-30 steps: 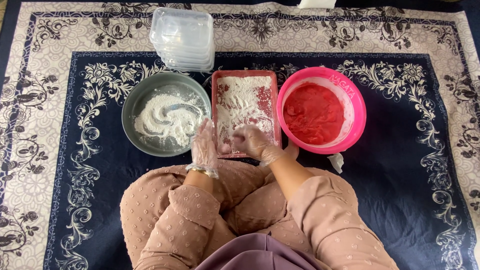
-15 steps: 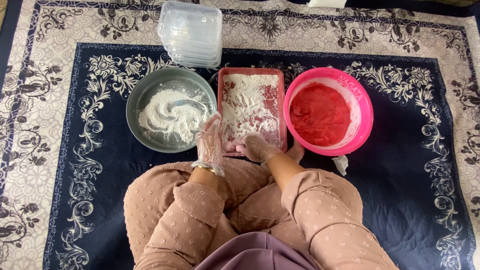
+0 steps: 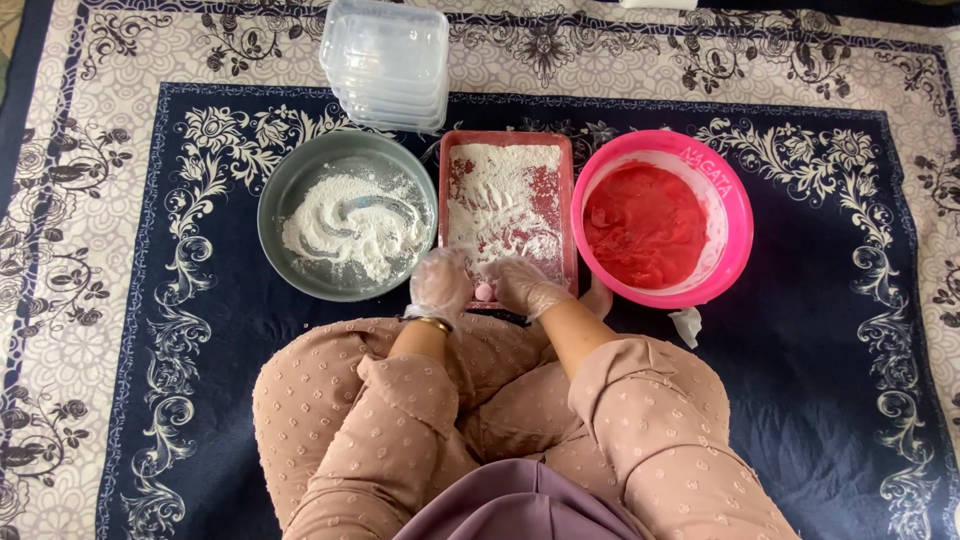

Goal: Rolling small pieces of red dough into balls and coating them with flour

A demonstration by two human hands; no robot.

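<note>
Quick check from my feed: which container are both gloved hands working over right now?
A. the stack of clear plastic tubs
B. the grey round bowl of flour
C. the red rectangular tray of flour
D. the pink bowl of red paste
C: the left hand and right hand meet at the near edge of the red rectangular tray, with a small pink piece between them.

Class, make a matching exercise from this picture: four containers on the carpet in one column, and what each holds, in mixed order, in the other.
1. grey round bowl
2. red rectangular tray
3. pink round basin
4. stack of clear plastic boxes

a. red paste
b. nothing visible
c. white flour swirled in curves
d. white flour, with both gloved hands at its near edge

Pairs: 1-c, 2-d, 3-a, 4-b
</note>
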